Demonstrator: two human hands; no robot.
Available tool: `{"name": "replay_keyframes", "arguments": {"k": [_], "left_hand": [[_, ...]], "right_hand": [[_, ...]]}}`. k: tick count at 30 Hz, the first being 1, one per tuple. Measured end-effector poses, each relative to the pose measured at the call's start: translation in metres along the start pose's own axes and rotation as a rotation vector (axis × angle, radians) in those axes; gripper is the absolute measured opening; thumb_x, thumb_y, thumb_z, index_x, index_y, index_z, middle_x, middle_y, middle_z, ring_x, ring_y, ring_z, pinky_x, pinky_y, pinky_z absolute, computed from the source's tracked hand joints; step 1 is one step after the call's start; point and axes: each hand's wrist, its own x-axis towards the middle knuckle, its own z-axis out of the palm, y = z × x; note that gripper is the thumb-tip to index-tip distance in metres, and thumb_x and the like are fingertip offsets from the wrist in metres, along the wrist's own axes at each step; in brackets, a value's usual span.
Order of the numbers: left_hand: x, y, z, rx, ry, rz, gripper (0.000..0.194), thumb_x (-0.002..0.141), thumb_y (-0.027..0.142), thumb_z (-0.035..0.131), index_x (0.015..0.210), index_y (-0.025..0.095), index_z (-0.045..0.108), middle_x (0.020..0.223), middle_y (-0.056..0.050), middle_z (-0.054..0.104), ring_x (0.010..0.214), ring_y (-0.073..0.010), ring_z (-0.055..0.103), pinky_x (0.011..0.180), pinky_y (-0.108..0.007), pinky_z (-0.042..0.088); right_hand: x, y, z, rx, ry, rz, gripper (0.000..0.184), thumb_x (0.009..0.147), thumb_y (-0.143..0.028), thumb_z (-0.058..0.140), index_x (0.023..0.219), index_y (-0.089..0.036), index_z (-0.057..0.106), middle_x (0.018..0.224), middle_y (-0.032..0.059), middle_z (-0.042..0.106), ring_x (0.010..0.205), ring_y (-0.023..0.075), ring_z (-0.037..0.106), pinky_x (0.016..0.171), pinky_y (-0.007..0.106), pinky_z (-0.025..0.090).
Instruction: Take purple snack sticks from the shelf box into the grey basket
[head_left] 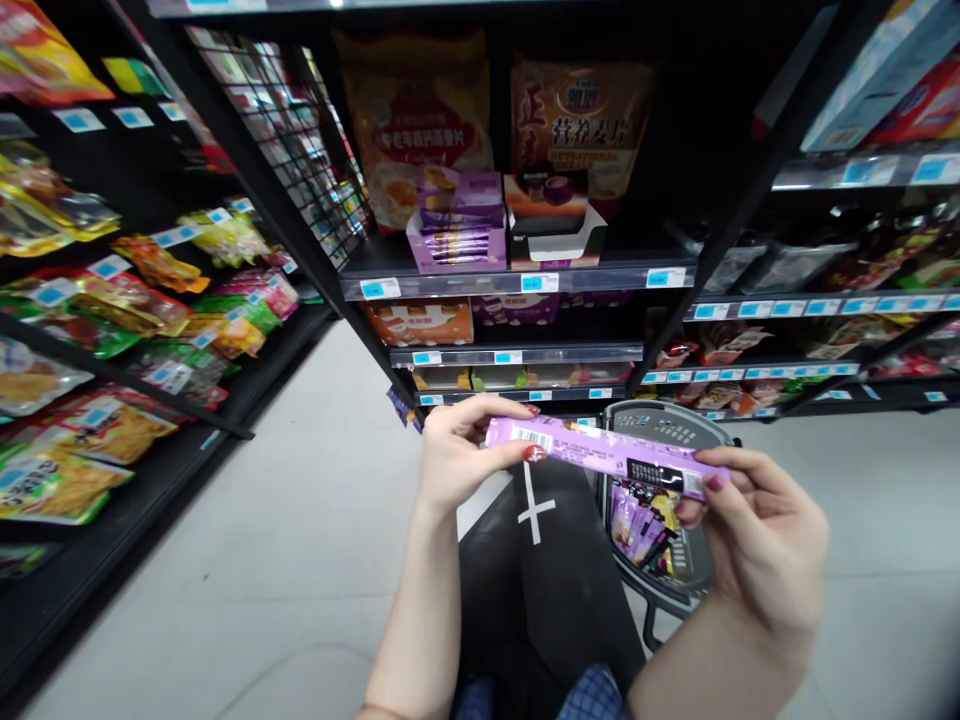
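Observation:
A long, thin purple stick packet (600, 447) is stretched level between my two hands, its printed side with a barcode facing me. My left hand (469, 445) pinches its left end between thumb and fingers. At the other end, my right hand (757, 530) grips the packet with the thumb on top. Below and behind the packet, a grey shopping basket (701, 570) stands by my legs. Similar purple packets (637, 525) and some yellow and black ones lie inside it.
Ahead, a black shelf (517, 280) carries an opened purple display box (459, 240) with stick packets, an orange-and-white box (555, 225) and large cereal bags (577, 120). Bagged snacks (82, 430) fill the left rack. More shelves (817, 305) stand at right. Something purple (405, 408) hangs low, partly hidden.

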Motion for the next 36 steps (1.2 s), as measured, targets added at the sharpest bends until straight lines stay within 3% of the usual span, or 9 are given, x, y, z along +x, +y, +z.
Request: {"name": "replay_keyframes", "arguments": {"k": [4, 9, 15, 19, 26, 36], "left_hand": [[0.0014, 0.0009, -0.0003, -0.078, -0.003, -0.113, 0.025, 0.06, 0.033, 0.079, 0.078, 0.016, 0.071, 0.077, -0.005, 0.072, 0.059, -0.0179, 0.067, 0.053, -0.027, 0.057], [0.0028, -0.0014, -0.003, -0.075, -0.004, -0.051, 0.023, 0.058, 0.025, 0.081, 0.077, 0.018, 0.072, 0.078, -0.004, 0.072, 0.067, -0.0174, 0.068, 0.055, -0.022, 0.056], [0.0022, -0.0076, -0.0025, -0.19, -0.022, -0.059, 0.019, 0.067, 0.024, 0.075, 0.085, 0.018, 0.073, 0.083, -0.005, 0.072, 0.067, -0.0171, 0.068, 0.058, -0.027, 0.06], [0.0035, -0.0061, -0.0002, -0.281, -0.034, -0.102, 0.02, 0.067, 0.02, 0.075, 0.087, 0.018, 0.071, 0.081, -0.004, 0.072, 0.062, -0.0173, 0.069, 0.055, -0.029, 0.062], [0.0058, -0.0024, 0.0017, -0.35, -0.102, -0.207, 0.046, 0.068, 0.014, 0.075, 0.112, 0.018, 0.061, 0.073, -0.002, 0.073, 0.058, -0.0177, 0.069, 0.056, -0.03, 0.062], [0.0064, -0.0031, 0.0058, -0.31, -0.095, -0.279, 0.041, 0.067, 0.023, 0.076, 0.104, 0.013, 0.064, 0.073, -0.005, 0.073, 0.06, -0.0195, 0.069, 0.055, -0.03, 0.061]], "right_hand": [[0.0022, 0.0009, 0.004, 0.04, 0.01, 0.007, 0.016, 0.068, -0.024, 0.075, 0.081, -0.016, 0.069, 0.05, 0.0009, 0.064, 0.04, 0.0105, 0.06, 0.041, 0.015, 0.051], [0.0014, 0.0037, 0.0061, 0.043, 0.002, -0.054, 0.011, 0.073, -0.021, 0.071, 0.083, -0.017, 0.069, 0.051, -0.0003, 0.063, 0.042, 0.0117, 0.062, 0.041, 0.016, 0.052], [0.0006, 0.0078, 0.0097, -0.068, 0.161, -0.207, 0.015, 0.069, -0.019, 0.074, 0.083, -0.02, 0.069, 0.063, -0.0015, 0.066, 0.045, 0.0124, 0.064, 0.044, 0.02, 0.055], [0.0012, 0.0088, 0.0101, -0.093, 0.165, -0.214, 0.015, 0.07, -0.018, 0.073, 0.085, -0.02, 0.07, 0.063, -0.0018, 0.067, 0.047, 0.0126, 0.065, 0.045, 0.021, 0.056], [0.0019, 0.008, 0.0088, -0.08, 0.173, -0.238, 0.02, 0.07, -0.015, 0.072, 0.089, -0.019, 0.068, 0.066, -0.0009, 0.067, 0.047, 0.012, 0.064, 0.045, 0.022, 0.055], [0.0014, 0.008, 0.0046, -0.084, 0.168, -0.196, 0.019, 0.072, -0.019, 0.072, 0.091, -0.02, 0.068, 0.064, -0.0016, 0.066, 0.045, 0.0106, 0.062, 0.042, 0.021, 0.053]]}}
